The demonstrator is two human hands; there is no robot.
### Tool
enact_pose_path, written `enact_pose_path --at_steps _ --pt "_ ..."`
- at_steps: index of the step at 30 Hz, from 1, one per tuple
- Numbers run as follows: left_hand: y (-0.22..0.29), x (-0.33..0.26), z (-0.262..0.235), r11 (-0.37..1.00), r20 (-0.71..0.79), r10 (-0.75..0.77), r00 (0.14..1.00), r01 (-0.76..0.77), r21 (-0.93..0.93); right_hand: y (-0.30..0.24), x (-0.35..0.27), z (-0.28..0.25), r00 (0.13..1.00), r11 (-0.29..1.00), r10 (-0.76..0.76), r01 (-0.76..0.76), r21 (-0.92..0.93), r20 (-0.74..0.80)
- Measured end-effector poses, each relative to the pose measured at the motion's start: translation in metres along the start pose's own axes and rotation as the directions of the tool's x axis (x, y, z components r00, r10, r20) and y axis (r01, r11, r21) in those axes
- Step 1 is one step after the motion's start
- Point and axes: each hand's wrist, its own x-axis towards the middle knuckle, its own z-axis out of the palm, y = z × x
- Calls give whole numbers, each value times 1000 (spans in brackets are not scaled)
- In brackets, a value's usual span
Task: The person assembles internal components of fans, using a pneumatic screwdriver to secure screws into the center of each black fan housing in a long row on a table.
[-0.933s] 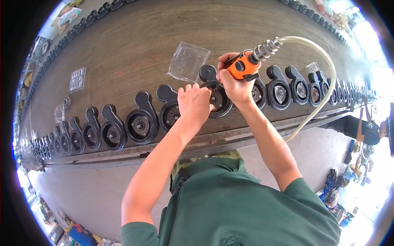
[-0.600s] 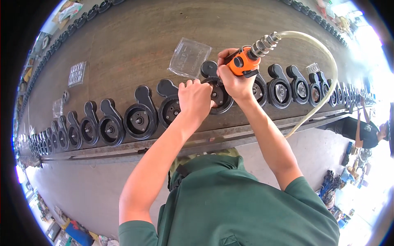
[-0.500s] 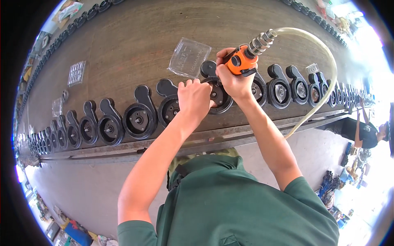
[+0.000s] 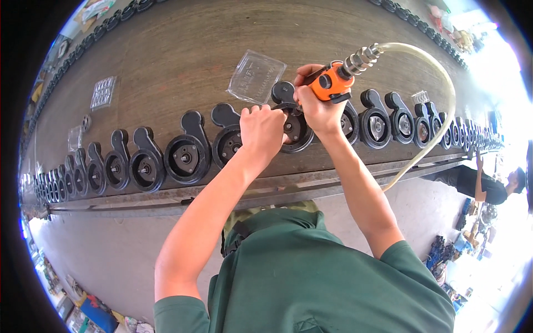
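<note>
My right hand (image 4: 317, 108) grips an orange pneumatic screwdriver (image 4: 328, 82) with a metal coupling and a pale air hose (image 4: 444, 105), its tip down on a black round pump housing (image 4: 297, 129) on the long brown workbench (image 4: 183, 50). My left hand (image 4: 261, 130) is closed on the left rim of that same housing. The tool's tip is hidden behind my fingers. A long row of like black housings (image 4: 186, 155) runs along the bench's near edge on both sides.
A clear plastic tray (image 4: 256, 76) lies just behind the housing. Another clear tray (image 4: 104, 91) and small clear packets (image 4: 75, 137) lie farther left. A metal rail (image 4: 166, 197) edges the bench. Another person (image 4: 483, 186) stands at far right.
The screwdriver and my right hand have shifted slightly up and left over the housing. My left hand stays on the housing's rim.
</note>
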Motion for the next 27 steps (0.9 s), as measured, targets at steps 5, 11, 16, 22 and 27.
enact_pose_path --at_steps 5,11,16,22,27 --pt "-2 -2 4 1000 -46 16 999 -16 -10 -11 4 -3 999 997 -22 25 74 -43" --pt "0 -1 1 1000 -30 14 999 -14 5 -5 3 -5 998 995 1 5 103 -57" --pt "0 0 1 1000 -5 0 1000 0 13 -3 4 -5 998 995 8 -2 103 -61" --pt "-1 0 3 1000 -21 9 1000 -9 9 0 5 -6 999 995 6 -1 105 -52" --pt "-1 3 0 1000 12 23 1000 -23 14 7 4 -7 1000 1000 -27 27 15 -3"
